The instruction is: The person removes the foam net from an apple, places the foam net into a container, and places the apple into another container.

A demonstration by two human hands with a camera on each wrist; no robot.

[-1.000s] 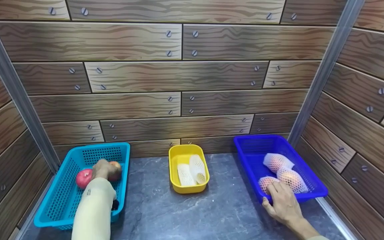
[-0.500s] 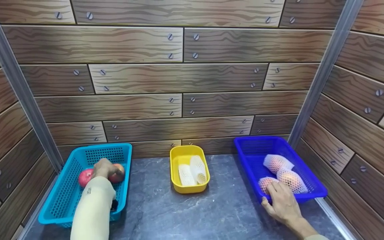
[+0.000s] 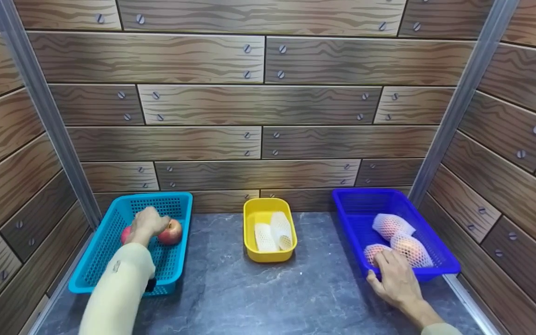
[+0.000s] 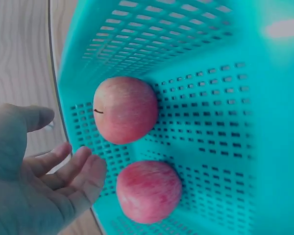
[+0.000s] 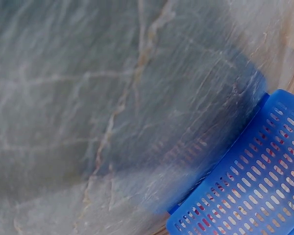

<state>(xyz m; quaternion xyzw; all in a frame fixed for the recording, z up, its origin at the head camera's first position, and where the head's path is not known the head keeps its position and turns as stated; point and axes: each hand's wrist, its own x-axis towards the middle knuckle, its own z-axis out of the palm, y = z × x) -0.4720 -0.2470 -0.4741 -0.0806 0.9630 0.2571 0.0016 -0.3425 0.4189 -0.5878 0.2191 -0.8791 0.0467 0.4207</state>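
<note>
In the head view, my left hand (image 3: 148,221) hovers over the teal basket (image 3: 81,286). It holds nothing; the left wrist view shows its fingers loosely spread beside two bare apples. One is a pinkish-yellow apple (image 4: 127,110) with its stem showing, the other a redder apple (image 4: 149,192). Off to the right, my right hand (image 3: 396,279) grips the near rim of the blue basket (image 3: 354,218), fingers over the edge and thumb outside. Inside lie three fruits in white foam netting: a far one (image 3: 391,225), a right one (image 3: 411,250) and a near one (image 3: 374,253), partly hidden by the fingers.
Between the baskets stands a small yellow tub (image 3: 270,257) with white foam net sleeves (image 3: 264,237) in it. All three containers sit on a dark marbled tabletop (image 3: 258,298). Wood-patterned panels (image 3: 203,174) enclose the back and sides, joined by metal corner posts (image 3: 54,125).
The left hand has come up off the right-hand apple, which now shows fully beside it. The head view has shifted slightly. The right hand keeps its place on the blue basket.
</note>
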